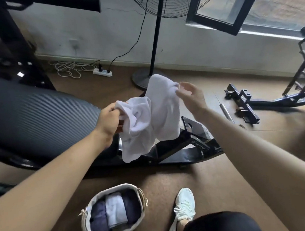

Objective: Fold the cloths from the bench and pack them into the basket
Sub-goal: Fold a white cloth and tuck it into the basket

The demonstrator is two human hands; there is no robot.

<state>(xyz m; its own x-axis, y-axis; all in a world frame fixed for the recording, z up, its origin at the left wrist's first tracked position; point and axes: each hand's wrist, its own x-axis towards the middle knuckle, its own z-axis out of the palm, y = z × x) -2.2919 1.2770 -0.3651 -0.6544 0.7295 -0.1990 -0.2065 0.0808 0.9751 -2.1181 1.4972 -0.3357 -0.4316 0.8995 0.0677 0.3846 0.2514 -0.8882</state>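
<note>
**One cloth in hand, three already packed**

A person held a white cloth [148, 115] in the air at mid-frame, still crumpled and unfolded, above the black frame at the bench's foot. The left hand [107, 119] gripped one corner, its fingers curled tight around the fabric. The right hand [190, 99] appeared to pinch the upper edge between thumb and forefinger, with the other fingers loosely apart. The rest of the cloth hung in loose folds between the two hands.

In the lower left of the frame, a basket [115, 187] stood on the floor beside the person's white shoe [184, 204]. It already held three folded cloths [115, 210] side by side, a pale one between two dark ones, filling most of its width.

The bench [27, 111] ran across the left of the frame. No other cloth showed on the part of its pad in view, though its far end lay out of shot. A standing fan [153, 50] rose behind the cloth.

By the look of it, the job was well along. This cloth was still to be squared up, folded and fitted into the little room left in the basket.
</note>
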